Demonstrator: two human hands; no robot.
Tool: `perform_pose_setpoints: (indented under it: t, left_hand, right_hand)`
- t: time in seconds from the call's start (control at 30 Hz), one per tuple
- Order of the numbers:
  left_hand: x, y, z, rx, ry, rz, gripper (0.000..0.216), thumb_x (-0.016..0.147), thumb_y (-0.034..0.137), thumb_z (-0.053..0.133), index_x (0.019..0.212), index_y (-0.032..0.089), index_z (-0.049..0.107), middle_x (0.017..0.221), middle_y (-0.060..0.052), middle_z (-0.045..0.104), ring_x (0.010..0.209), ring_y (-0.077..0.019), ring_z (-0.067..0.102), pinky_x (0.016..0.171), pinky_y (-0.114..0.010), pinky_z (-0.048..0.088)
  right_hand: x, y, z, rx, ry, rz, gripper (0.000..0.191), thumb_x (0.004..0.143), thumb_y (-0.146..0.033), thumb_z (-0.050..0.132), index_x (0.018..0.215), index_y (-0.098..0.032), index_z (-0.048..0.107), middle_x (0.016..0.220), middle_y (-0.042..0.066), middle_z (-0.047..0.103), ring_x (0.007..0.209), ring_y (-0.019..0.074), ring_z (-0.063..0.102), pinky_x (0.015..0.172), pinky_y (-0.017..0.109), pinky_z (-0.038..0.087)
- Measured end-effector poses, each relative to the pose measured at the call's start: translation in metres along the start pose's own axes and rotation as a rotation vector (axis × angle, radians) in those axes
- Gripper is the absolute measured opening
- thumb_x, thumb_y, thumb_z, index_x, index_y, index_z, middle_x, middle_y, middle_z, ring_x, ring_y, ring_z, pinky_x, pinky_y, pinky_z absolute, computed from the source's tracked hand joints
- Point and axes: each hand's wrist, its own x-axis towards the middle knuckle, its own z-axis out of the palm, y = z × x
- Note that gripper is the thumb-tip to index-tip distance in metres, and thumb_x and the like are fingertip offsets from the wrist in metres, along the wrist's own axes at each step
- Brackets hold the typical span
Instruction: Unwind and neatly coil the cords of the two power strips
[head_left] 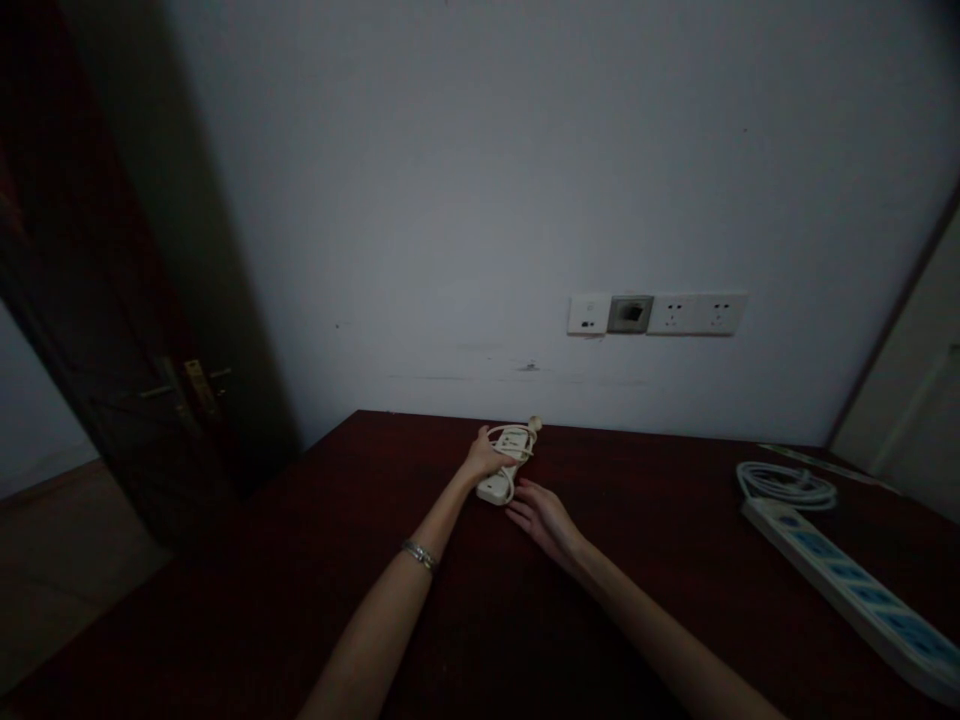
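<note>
Now small power strip [507,462] gripped by left hand [484,458]; right hand [541,518] just beside.

A cream power strip [507,462] lies on a dark reddish-brown table [637,600] below a white wall [487,200].

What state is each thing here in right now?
small power strip: cord wrapped around it, lying on the table
left hand: gripping the strip
right hand: open, beside the strip
long power strip: lying flat, cord coiled
door: open
</note>
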Motion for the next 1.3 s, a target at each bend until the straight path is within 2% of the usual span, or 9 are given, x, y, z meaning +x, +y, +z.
perform_pose_setpoints:
  t: [0.2, 0.4, 0.57, 0.7, 0.8, 0.9, 1.0, 1.1, 1.3]
  left_hand:
    - [-0.004, 0.004, 0.01, -0.078, 0.11, -0.055, 0.104, 0.038, 0.017, 0.083, 0.13, 0.01, 0.035, 0.125, -0.021, 0.051, 0.114, -0.0283, 0.05, 0.092, -0.032, 0.038]
    - [-0.006, 0.009, 0.021, -0.097, 0.114, -0.046, 0.098, 0.05, 0.02, 0.078, 0.133, 0.006, 0.029, 0.124, -0.024, 0.051, 0.11, -0.0279, 0.054, 0.089, -0.033, 0.041]
    - [-0.008, 0.019, 0.025, -0.169, 0.113, 0.019, 0.1, 0.048, 0.021, 0.081, 0.134, 0.013, 0.031, 0.127, -0.019, 0.051, 0.115, -0.0266, 0.051, 0.093, -0.033, 0.039]
    - [-0.014, 0.04, 0.018, -0.265, 0.021, 0.067, 0.108, 0.05, 0.024, 0.082, 0.139, 0.011, 0.023, 0.122, -0.019, 0.054, 0.11, -0.0253, 0.054, 0.092, -0.032, 0.04]
    - [-0.018, 0.057, 0.005, -0.367, -0.081, 0.04, 0.105, 0.06, 0.037, 0.078, 0.141, 0.011, 0.017, 0.113, -0.019, 0.059, 0.096, -0.0229, 0.059, 0.082, -0.032, 0.045]
    - [-0.019, 0.07, -0.009, -0.464, -0.173, 0.002, 0.082, 0.071, 0.051, 0.065, 0.136, 0.015, 0.03, 0.106, -0.015, 0.061, 0.083, -0.0198, 0.062, 0.071, -0.032, 0.048]
    - [-0.018, 0.075, -0.016, -0.515, -0.229, 0.022, 0.056, 0.076, 0.057, 0.054, 0.114, 0.017, 0.052, 0.097, -0.01, 0.063, 0.075, -0.0166, 0.061, 0.065, -0.029, 0.048]
    - [-0.019, 0.079, -0.016, -0.575, -0.253, 0.036, 0.048, 0.078, 0.059, 0.05, 0.1, 0.017, 0.06, 0.089, -0.007, 0.065, 0.071, -0.0153, 0.06, 0.063, -0.026, 0.047]
    - [-0.018, 0.085, -0.015, -0.807, -0.119, 0.065, 0.044, 0.079, 0.05, 0.055, 0.1, 0.011, 0.062, 0.087, -0.011, 0.069, 0.073, -0.0177, 0.063, 0.073, -0.03, 0.049]
  right_hand:
    - [-0.001, -0.007, 0.003, 0.058, 0.032, 0.003, 0.021, 0.068, -0.013, 0.066, 0.084, -0.017, 0.053, 0.081, 0.006, 0.067, 0.072, 0.0133, 0.064, 0.075, 0.027, 0.051]
    - [0.002, -0.019, -0.004, -0.011, 0.098, -0.045, 0.021, 0.067, -0.013, 0.07, 0.085, -0.016, 0.058, 0.081, 0.005, 0.066, 0.066, 0.0112, 0.062, 0.06, 0.021, 0.049]
    - [0.002, -0.027, -0.006, -0.066, 0.09, -0.08, 0.025, 0.063, -0.006, 0.069, 0.085, -0.016, 0.061, 0.078, 0.004, 0.068, 0.067, 0.0126, 0.063, 0.062, 0.022, 0.05]
    - [0.004, -0.043, -0.013, -0.09, 0.053, -0.112, 0.035, 0.059, -0.004, 0.068, 0.091, -0.016, 0.063, 0.085, 0.006, 0.069, 0.071, 0.015, 0.064, 0.066, 0.025, 0.051]
    - [0.007, -0.06, -0.025, -0.098, -0.008, -0.143, 0.043, 0.055, -0.003, 0.07, 0.095, -0.016, 0.063, 0.093, 0.007, 0.07, 0.077, 0.0177, 0.066, 0.07, 0.028, 0.051]
    - [0.007, -0.077, -0.037, -0.089, -0.133, -0.206, 0.051, 0.05, -0.002, 0.072, 0.098, -0.016, 0.064, 0.105, 0.008, 0.067, 0.096, 0.0216, 0.063, 0.084, 0.031, 0.048]
    - [0.002, -0.088, -0.043, -0.093, -0.222, -0.228, 0.055, 0.048, -0.004, 0.073, 0.101, -0.016, 0.064, 0.114, 0.009, 0.064, 0.111, 0.0236, 0.055, 0.096, 0.033, 0.042]
    - [-0.007, -0.093, -0.039, -0.118, -0.295, -0.199, 0.057, 0.049, -0.005, 0.074, 0.104, -0.016, 0.064, 0.119, 0.01, 0.061, 0.116, 0.0244, 0.052, 0.099, 0.035, 0.038]
    - [-0.019, -0.09, -0.025, -0.186, -0.409, -0.172, 0.058, 0.049, -0.004, 0.075, 0.106, -0.013, 0.063, 0.114, 0.012, 0.063, 0.112, 0.0235, 0.055, 0.098, 0.035, 0.038]
